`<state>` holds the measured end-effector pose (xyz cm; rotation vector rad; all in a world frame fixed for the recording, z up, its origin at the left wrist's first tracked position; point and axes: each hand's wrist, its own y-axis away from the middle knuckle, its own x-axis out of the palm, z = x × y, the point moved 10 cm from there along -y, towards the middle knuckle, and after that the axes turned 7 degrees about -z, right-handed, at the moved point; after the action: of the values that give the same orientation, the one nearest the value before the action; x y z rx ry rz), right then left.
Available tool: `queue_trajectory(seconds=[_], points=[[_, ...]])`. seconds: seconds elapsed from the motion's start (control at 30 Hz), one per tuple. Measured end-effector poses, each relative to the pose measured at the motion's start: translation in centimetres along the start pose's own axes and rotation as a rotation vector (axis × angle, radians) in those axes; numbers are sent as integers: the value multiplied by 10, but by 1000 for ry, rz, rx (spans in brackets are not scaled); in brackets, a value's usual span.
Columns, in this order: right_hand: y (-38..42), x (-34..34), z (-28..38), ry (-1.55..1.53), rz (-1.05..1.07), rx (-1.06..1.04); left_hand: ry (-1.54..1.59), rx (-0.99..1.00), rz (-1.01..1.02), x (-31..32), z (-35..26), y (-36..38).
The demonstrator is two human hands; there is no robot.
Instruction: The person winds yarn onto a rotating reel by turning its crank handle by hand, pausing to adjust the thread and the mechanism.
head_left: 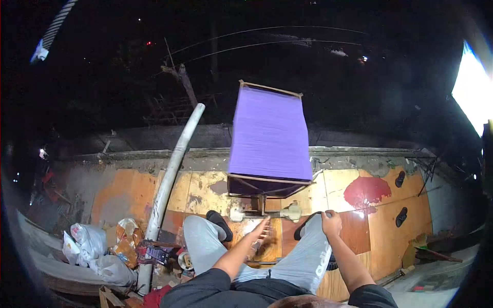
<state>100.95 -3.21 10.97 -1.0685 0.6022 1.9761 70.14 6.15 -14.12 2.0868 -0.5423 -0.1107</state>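
Observation:
A tall box-shaped frame (270,136) with thin light-coloured bars is wrapped in purple thread or cloth with fine crosswise lines. It stands in front of me on a short post over a low stand (290,212), whose light-coloured ends show on both sides. My left hand (259,233) is held between my knees, just below the stand, with its fingers apart and slightly blurred; nothing shows in it. My right hand (331,223) rests on my right knee with its fingers curled in. Whether it holds anything is hidden.
A pale pole (174,167) leans at left. Plastic bags (92,249) and clutter lie below it. Patchwork boards (339,179) cover the ground, with a red stain (367,191) and dark slippers (400,216) at right. A broom (426,249) lies farther right; a bright light (472,87) shines above.

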Motion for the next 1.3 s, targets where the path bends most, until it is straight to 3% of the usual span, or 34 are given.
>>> queue_trajectory(seconds=[0.07, 0.17, 0.2, 0.23, 0.33, 0.37, 0.4, 0.5, 0.6, 0.73, 0.83, 0.93, 0.97, 1.07, 1.1, 1.17, 1.23, 1.3], points=[[-2, 6, -5, 8, 10, -10, -197, 29, 60, -34, -22, 42], [3, 1, 1, -26, -8, 27, -514, 155, 87, -100, -24, 8], [4, -2, 2, -44, -15, 43, -761, 173, 27, -132, -30, 4], [1, 2, 0, -49, 6, 43, -906, 328, -97, -134, -73, 52], [-1, 5, 0, -74, 20, -3, -696, 306, -69, -127, -126, 149], [-1, 5, -2, -28, -18, -19, -620, 237, -20, -138, -119, 141], [3, 0, -1, -22, -28, -1, -610, 289, 60, -128, -129, 155], [1, 3, 1, -28, 20, 7, -680, 313, 129, -95, -153, 191], [-1, 12, -6, -41, 38, 38, -618, 451, 248, -22, -182, 235], [-4, 16, -6, -13, -27, -9, -80, 366, 483, 67, -159, 208], [-3, 15, -1, 43, 7, 9, 81, 278, 583, 123, -128, 158], [3, 13, -1, 49, 32, 32, -5, 286, 380, 142, -93, 99], [1, 16, 2, 66, 79, 20, 139, 266, 382, 147, -77, 72], [1, 11, 2, 164, 46, 9, 174, 199, 133, 125, -59, 50], [1, 10, -4, 159, 35, 32, 167, 225, 83, 99, -32, -3], [0, 16, -2, 113, 30, -1, -62, 278, -136, 50, -34, 7], [0, 17, -3, 96, 53, 11, -120, 279, -147, -6, -10, -37], [1, 16, -5, 89, 64, 24, -179, 203, -112, -52, -8, -26]])
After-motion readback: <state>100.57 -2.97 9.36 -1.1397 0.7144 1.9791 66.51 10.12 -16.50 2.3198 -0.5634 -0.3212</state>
